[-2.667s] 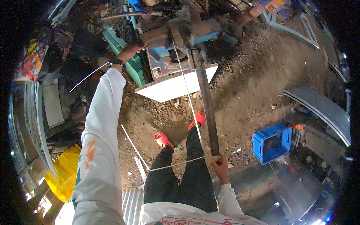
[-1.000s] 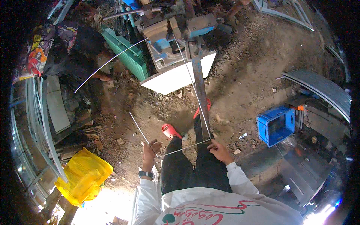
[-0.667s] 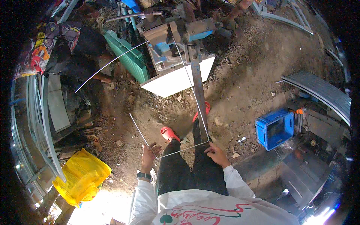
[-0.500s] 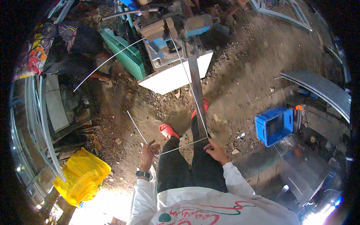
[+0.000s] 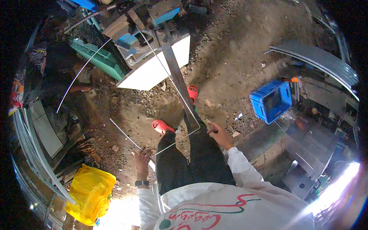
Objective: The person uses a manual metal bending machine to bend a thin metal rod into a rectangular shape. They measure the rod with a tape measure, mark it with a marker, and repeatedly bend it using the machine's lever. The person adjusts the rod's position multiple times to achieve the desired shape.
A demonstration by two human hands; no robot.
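Note:
A thin metal rod (image 5: 176,142) runs from the vise (image 5: 130,41) down toward me, turns at a sharp corner, crosses in front of my thighs and turns again. Its last leg points up and left. My left hand (image 5: 141,164) closes its fingers on the rod by the left corner. My right hand (image 5: 219,135) is open just right of the other corner, apart from the rod, its index finger stretched out. A flat steel bar (image 5: 174,67) reaches from the vise toward my legs, beneath the rod. The rod's clamped end is hard to make out.
A white panel (image 5: 153,73) and a green plastic piece (image 5: 96,57) stand below the vise. The blue crate (image 5: 271,100) sits at right, near grey metal sheets (image 5: 314,61). A yellow bag (image 5: 90,193) and long metal profiles (image 5: 38,153) are at left. Another person's hand (image 5: 81,88) shows at far left.
The view has shifted, so the vise and rod appear farther left. My right hand has come away from the rod's right corner. My left hand stays at the left corner.

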